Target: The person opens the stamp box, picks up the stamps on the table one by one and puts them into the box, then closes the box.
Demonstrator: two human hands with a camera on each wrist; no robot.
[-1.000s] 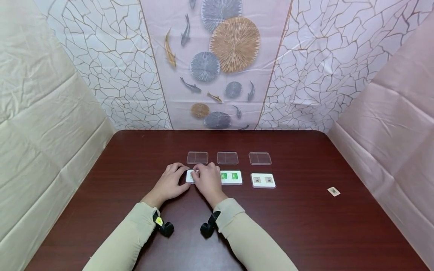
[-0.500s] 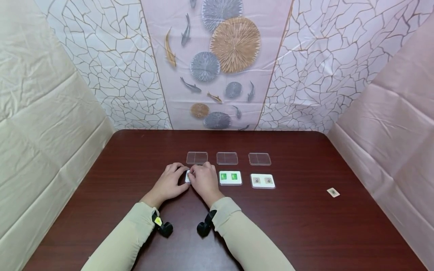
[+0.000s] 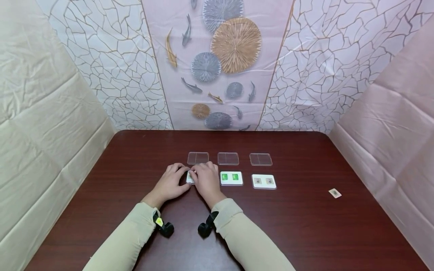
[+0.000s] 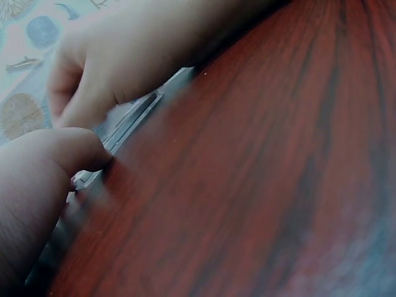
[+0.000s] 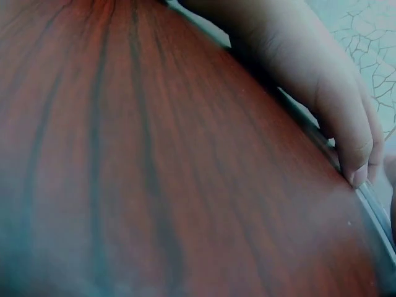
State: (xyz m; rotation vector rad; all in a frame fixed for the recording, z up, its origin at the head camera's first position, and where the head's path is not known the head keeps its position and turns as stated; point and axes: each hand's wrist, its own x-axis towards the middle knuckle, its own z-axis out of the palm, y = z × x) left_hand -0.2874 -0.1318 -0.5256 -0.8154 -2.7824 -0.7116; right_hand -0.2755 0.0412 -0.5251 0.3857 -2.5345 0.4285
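A small flat case (image 3: pixel 190 181) with a white insert lies on the table, mostly covered by the right hand. The left hand (image 3: pixel 169 182) holds its left end between thumb and fingers. Over the rest of the case, the right hand (image 3: pixel 207 181) bends its fingers down onto the insert; what lies under those fingertips is hidden. In the left wrist view, the clear case edge (image 4: pixel 137 119) runs beneath both hands, with the left thumb (image 4: pixel 86 148) against it. The right wrist view shows the left hand's fingertips (image 5: pixel 359 176) at the case's end.
To the right lie a case with two green stamp-like pieces (image 3: pixel 231 178) and another with two brownish ones (image 3: pixel 264 181). Behind are three clear lids (image 3: pixel 198 158), (image 3: pixel 228 158), (image 3: pixel 260 159) in a row. A single small card (image 3: pixel 335 193) lies far right on the dark red table (image 3: pixel 291 233).
The right hand shifted slightly left over the case, then a little back to the right, staying on it. The left hand keeps its hold and stays nearly still.
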